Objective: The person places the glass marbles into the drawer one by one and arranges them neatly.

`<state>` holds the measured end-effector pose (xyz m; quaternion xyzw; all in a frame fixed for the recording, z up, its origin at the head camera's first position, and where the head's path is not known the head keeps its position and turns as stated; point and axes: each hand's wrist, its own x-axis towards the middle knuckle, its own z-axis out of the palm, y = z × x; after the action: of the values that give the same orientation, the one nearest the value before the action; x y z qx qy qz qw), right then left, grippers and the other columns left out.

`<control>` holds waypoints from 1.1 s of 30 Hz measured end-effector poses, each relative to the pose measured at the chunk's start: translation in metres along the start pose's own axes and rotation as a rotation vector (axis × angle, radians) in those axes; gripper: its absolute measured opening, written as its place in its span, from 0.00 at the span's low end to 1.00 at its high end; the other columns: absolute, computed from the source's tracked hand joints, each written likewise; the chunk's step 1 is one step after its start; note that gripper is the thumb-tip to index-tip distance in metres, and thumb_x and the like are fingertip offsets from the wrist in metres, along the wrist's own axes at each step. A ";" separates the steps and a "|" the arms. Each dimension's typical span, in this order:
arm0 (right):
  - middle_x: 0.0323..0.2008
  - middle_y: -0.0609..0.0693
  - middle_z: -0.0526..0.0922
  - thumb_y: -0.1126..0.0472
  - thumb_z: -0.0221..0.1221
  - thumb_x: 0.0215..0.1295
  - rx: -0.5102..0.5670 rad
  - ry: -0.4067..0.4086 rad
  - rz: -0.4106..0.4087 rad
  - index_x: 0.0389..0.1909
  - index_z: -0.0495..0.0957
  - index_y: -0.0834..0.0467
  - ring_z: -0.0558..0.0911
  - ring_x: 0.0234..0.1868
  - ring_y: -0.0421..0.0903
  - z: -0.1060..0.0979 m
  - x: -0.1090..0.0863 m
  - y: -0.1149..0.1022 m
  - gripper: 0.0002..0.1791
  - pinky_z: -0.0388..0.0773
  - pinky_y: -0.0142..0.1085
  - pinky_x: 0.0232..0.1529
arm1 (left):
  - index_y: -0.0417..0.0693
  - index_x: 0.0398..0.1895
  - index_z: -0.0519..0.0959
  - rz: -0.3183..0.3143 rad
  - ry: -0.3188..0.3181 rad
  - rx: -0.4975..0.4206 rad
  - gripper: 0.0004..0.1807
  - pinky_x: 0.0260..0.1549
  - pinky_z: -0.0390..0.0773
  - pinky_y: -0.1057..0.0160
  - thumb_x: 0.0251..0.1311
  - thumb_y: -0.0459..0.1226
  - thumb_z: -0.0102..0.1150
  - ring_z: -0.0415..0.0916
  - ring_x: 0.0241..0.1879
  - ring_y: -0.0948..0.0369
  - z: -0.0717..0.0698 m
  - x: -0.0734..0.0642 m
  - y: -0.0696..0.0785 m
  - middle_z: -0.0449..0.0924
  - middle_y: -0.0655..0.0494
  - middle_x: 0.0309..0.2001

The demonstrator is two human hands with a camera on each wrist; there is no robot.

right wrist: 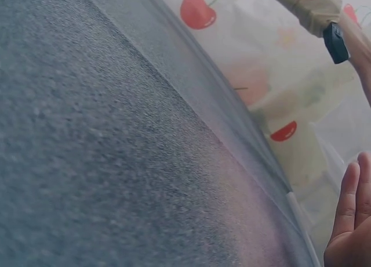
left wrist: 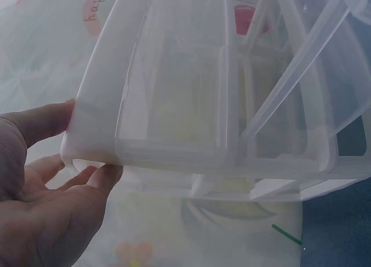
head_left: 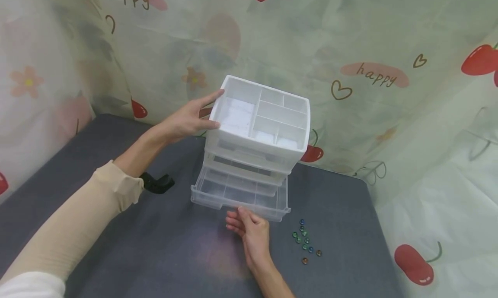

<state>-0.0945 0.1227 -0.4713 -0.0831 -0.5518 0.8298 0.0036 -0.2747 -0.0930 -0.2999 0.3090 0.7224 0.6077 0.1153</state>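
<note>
A white and clear plastic drawer unit point(head_left: 249, 134) stands on the dark table, its divided top tray facing up. My left hand point(head_left: 186, 118) grips its upper left corner; in the left wrist view the thumb and fingers point(left wrist: 95, 183) spread around the white rim. The clear bottom drawer point(head_left: 237, 198) is pulled out toward me. At that drawer's front edge, my right hand point(head_left: 254, 235) has its thumb against the lip with the fingers beside and below it. Only a couple of its fingers point(right wrist: 348, 203) show in the right wrist view, where the pinch is out of sight.
Several small glass beads point(head_left: 304, 242), green, blue and amber, lie scattered on the grey table point(head_left: 186, 255) to the right of the drawer. A patterned curtain point(head_left: 272, 39) hangs close behind the unit. A black strap point(head_left: 157, 183) sits at my left wrist.
</note>
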 end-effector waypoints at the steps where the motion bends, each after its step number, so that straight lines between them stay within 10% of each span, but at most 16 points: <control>1: 0.33 0.64 0.82 0.56 0.59 0.60 -0.001 -0.002 0.002 0.46 0.75 0.75 0.83 0.33 0.52 0.000 -0.001 0.000 0.24 0.77 0.45 0.36 | 0.61 0.71 0.44 -0.001 -0.001 -0.002 0.44 0.56 0.62 0.53 0.58 0.30 0.57 0.43 0.68 0.58 0.000 0.000 0.000 0.39 0.68 0.70; 19: 0.32 0.62 0.83 0.54 0.59 0.60 0.006 -0.031 0.021 0.48 0.75 0.72 0.83 0.32 0.51 -0.003 -0.006 0.002 0.25 0.78 0.43 0.36 | 0.51 0.72 0.41 -0.017 -0.010 -0.031 0.43 0.58 0.59 0.52 0.59 0.26 0.53 0.40 0.69 0.53 0.007 -0.008 0.020 0.36 0.58 0.72; 33: 0.32 0.63 0.82 0.55 0.57 0.62 -0.007 -0.031 -0.020 0.47 0.75 0.72 0.83 0.32 0.52 -0.003 -0.007 0.006 0.23 0.77 0.44 0.36 | 0.61 0.71 0.43 -0.008 -0.012 -0.040 0.44 0.57 0.60 0.53 0.58 0.30 0.56 0.42 0.69 0.58 0.002 -0.002 0.002 0.38 0.68 0.71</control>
<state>-0.0869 0.1224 -0.4770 -0.0647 -0.5555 0.8290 0.0029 -0.2719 -0.0924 -0.2984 0.3076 0.7107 0.6196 0.1280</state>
